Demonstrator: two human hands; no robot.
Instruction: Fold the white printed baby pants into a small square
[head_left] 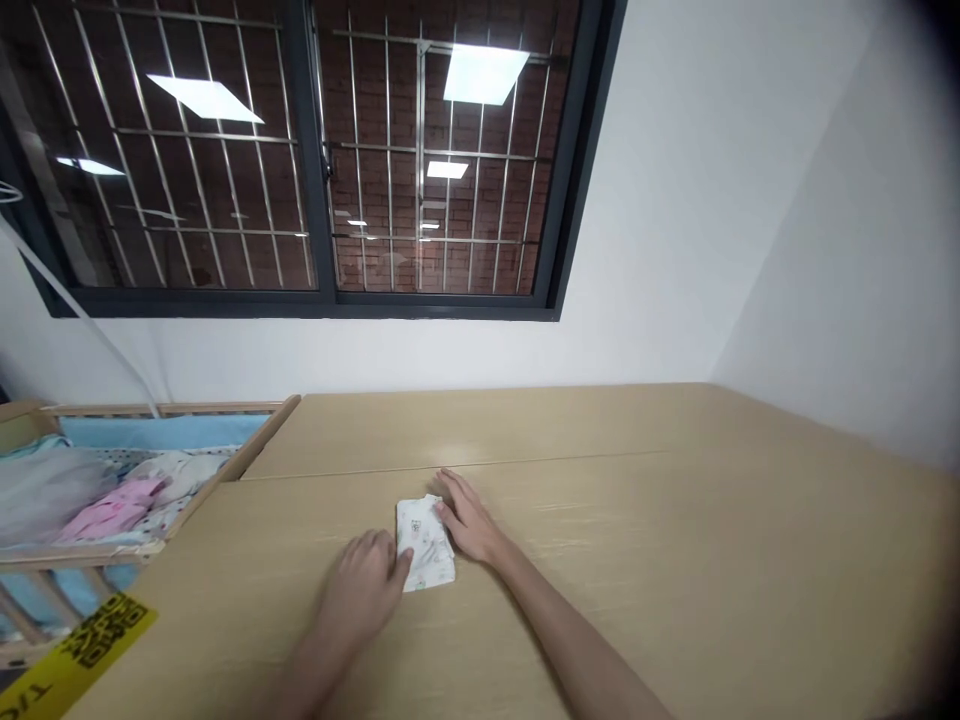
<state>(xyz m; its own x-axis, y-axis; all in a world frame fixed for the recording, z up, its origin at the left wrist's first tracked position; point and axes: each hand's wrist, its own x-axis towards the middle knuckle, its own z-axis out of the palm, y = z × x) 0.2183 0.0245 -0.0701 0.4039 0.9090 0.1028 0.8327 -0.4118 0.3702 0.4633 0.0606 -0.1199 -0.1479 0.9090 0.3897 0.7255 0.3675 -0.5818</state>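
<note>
White folded packet w/ small printed pattern [425, 540] lies flat on the wooden counter [675, 560], nearer its L edge than its R edge, just in front of the seam running // to the back edge. Both hands on it: L hand [364, 585], fingers curled, thumb on packet's L side; can't tell if they grip or just press. R hand [466, 520], fingers outstretched & open, thumb at packet's upper R side. Yellow strip w/ QR code [97, 635] at counter's L edge, toward front. Cot [232, 468] beside L edge, w/ pink cloth [116, 507] inside. Barred 2-pane window [442, 307] above back edge.
</note>
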